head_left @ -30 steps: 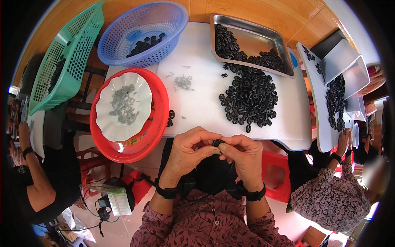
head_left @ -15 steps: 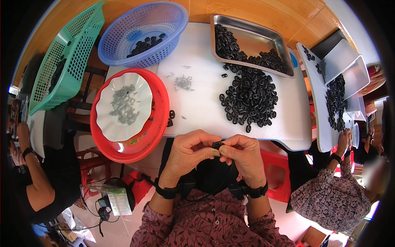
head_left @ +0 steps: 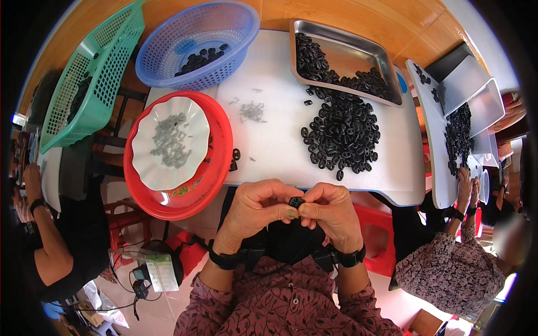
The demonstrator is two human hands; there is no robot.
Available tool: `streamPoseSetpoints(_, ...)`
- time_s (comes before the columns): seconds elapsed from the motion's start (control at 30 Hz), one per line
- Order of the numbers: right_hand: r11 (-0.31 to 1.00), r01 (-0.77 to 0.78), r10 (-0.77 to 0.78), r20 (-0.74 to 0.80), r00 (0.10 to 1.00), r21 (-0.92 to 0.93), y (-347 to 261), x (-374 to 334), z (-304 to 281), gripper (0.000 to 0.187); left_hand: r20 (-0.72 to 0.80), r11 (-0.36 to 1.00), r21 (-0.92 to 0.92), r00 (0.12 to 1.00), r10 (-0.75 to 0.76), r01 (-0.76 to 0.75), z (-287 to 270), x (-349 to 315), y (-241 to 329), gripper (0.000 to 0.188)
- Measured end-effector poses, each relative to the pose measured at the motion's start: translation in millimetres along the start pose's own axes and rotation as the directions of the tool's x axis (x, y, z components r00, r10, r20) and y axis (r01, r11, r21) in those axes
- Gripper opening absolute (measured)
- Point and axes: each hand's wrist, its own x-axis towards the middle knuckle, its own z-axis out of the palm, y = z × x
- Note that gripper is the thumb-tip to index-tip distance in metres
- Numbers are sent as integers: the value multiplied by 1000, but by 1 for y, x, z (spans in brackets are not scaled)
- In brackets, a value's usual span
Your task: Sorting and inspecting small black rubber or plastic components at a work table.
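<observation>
My left hand (head_left: pixel 255 210) and my right hand (head_left: pixel 333 217) meet just in front of the table's near edge. Between their thumbs and fingertips is a small black oval piece (head_left: pixel 296 202), pinched from both sides. Fingers partly cover it, and whether the right fingertips also hold something tiny cannot be made out. Beyond my hands, a heap of black oval pieces with two holes (head_left: pixel 342 134) lies on the white table (head_left: pixel 269 157). Small clear pins (head_left: pixel 253 111) are scattered left of the heap. More of them fill a scalloped white plate (head_left: pixel 196 120).
The plate rests on a red basin (head_left: pixel 222 137) at the left. A metal tray (head_left: pixel 350 47) with black pieces stands at the back right, a blue basket (head_left: pixel 154 67) and a green basket (head_left: pixel 92 115) at the back left. Co-workers sit either side; one sleeve (head_left: pixel 445 269) shows right.
My fingers have turned the black piece so more of its face shows; both hands stay close together in nearly the same place. The co-worker's hands at the right have shifted slightly.
</observation>
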Motion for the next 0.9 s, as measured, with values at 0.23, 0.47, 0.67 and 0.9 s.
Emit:
streamPoseSetpoints(0.23,999,-40,39,23,999,36,-3,1,1,9,41,1000,2,999,2,-2,-3,0,2,24)
streamPoseSetpoints(0.47,984,-176,175,59,983,12,-9,1,0,13,106,996,-81,994,-33,41,-5,-3,-2,23)
streamPoseSetpoints(0.67,979,-202,201,89,976,0,-10,6,0,16,46,997,-68,999,24,-21,3,-5,-1,22)
streamPoseSetpoints(0.9,990,-132,129,73,989,50,-8,10,3,15,-42,996,-82,999,-30,26,10,-5,15,25)
